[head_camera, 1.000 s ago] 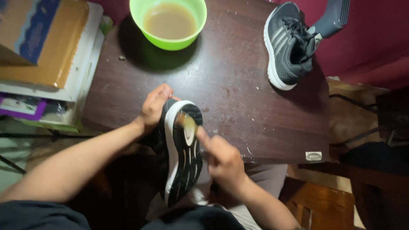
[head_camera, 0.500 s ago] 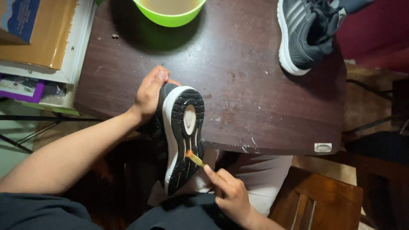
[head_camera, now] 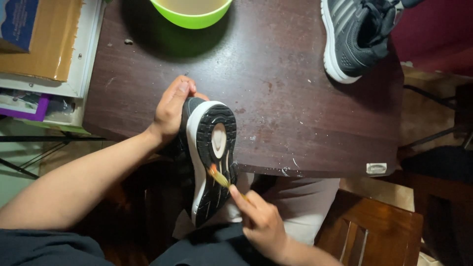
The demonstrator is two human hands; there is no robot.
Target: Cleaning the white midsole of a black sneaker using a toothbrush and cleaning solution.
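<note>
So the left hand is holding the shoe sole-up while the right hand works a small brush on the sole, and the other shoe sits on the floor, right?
Not quite. The other shoe sits on the dark wooden table, not the floor, as the head view shows. The rest holds: the left hand holds the shoe sole-up and the right hand works a small brush on the sole.

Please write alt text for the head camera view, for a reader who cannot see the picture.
Seen from above, the left hand holds a dark shoe sole-up at the edge of a brown table, while the right hand presses a small brush against the sole. A green bowl and a second shoe sit on the table.
</note>
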